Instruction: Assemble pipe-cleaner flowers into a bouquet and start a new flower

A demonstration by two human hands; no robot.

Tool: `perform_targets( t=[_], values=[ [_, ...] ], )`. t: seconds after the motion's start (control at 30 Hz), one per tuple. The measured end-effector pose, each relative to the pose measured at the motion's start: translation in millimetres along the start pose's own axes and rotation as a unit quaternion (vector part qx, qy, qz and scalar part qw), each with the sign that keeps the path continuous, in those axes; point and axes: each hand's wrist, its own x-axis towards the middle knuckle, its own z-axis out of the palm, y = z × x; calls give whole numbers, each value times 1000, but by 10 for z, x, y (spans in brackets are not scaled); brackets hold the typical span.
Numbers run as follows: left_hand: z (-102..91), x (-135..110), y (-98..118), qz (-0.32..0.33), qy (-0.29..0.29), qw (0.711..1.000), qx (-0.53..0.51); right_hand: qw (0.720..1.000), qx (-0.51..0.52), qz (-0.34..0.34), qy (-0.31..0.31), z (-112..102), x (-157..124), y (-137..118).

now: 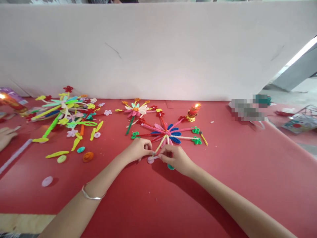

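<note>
Okay, both hands meet at the near edge of a big pipe-cleaner flower point(167, 134) lying flat on the red desk point(247, 172). The left hand point(138, 149) is curled almost shut, its fingertips pinching the short stem of a lilac coil point(150, 160). The right hand point(175, 158) pinches the same stem from the other side with thumb and forefinger, the other fingers folded under. The lilac coil rests on the desk between the two hands, just below the flower's nearest pale yellow spoke, and seems to touch its tip. A teal coil point(170, 167) peeks out under the right hand. There is a silver bangle point(92, 195) on the left wrist.

The flower has blue and pink loop petals at its centre, long pink and cream spokes, and green clover ends. A smaller white-and-pink flower point(135, 109) lies just behind it, and a small lit red candle toy point(192, 112) stands behind on the right. A heap of bright pipe-cleaner pieces point(66, 112) lies well to the left, with loose coils near it: orange coil point(88, 156), yellow-green coil point(61, 159), and a pale coil point(47, 181) closer in. Another person's hand point(6, 135) rests at the left edge, next to a straight lilac pipe cleaner point(16, 155). A white board point(158, 49) stands along the back of the desk, and a wire basket point(305, 120) sits far right.
</note>
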Motion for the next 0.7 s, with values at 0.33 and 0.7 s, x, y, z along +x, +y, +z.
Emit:
perform_targets(
  t=[0.33, 0.7],
  values=[
    [15, 20, -12, 8, 2, 1000, 2, 998, -39, -40, 4, 4, 12, 26],
    [13, -4, 15, 6, -3, 1000, -6, 970, -147, -190, 43, 19, -3, 87]
  ],
)
